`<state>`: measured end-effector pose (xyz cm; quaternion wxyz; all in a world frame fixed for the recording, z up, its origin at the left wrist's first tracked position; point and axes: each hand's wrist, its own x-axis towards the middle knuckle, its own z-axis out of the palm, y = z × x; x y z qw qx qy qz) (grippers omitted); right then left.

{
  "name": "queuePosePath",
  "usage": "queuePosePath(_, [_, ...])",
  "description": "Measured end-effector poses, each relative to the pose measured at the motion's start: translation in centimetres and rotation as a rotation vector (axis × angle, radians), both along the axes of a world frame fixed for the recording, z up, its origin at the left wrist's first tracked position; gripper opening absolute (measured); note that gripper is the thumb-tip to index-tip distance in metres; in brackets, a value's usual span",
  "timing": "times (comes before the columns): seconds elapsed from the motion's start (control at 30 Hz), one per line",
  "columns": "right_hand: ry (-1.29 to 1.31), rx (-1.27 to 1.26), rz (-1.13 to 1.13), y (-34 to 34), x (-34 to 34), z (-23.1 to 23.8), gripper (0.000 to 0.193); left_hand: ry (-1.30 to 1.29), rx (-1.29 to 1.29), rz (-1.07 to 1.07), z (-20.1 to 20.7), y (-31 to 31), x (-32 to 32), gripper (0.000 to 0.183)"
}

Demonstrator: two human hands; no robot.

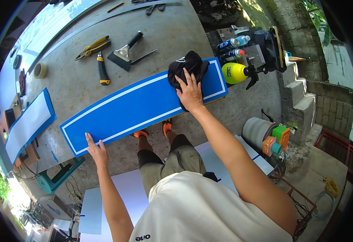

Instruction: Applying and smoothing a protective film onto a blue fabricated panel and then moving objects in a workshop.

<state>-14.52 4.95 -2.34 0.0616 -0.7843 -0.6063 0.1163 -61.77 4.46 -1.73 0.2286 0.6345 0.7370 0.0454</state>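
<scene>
Clock positions are taken from the centre of the blue panel (132, 107), with 12 o'clock pointing away from the person. The panel lies face up along the near edge of the worktable (73, 82), its right end angled toward 2 o'clock.

Right hand (190, 92): at 2 to 3 o'clock, fingers extended over a bunched black cloth (188, 64), which it holds against the panel face without clenching. Left hand (98, 152): between 7 and 8 o'clock, at the near-left corner, fingers laid out on the surface and not closed into a fist. Whether its thumb hooks the edge cannot be determined.

Condition of work: the white border line is in place along the visible perimeter; the section beneath the cloth is hidden. The exposed field inside the border is plain blue. Contact between cloth and panel appears to be the current step, judged incomplete because the cloth is on the surface. How much of the face has been covered cannot be established.

Adjacent items: yellow spray bottle (233, 73), 2 to 3 o'clock, just beyond the right end; scraper (123, 53), 11 o'clock; pliers (91, 48), 10 to 11 o'clock; tape roll (40, 70), near 10 o'clock.
</scene>
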Motion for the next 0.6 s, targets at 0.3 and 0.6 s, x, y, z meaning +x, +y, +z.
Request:
queuePosePath(0.3, [-0.072,0.017,-0.069,-0.4,10.5,-0.6,0.056,-0.139,0.102,0.271,2.4,-1.2,3.4,0.068])
queuePosePath(0.6, [-0.022,0.087,-0.063,-6.9,14.1,-1.0,0.061,-0.282,0.035,0.313,4.3,-8.2,4.4,0.061])
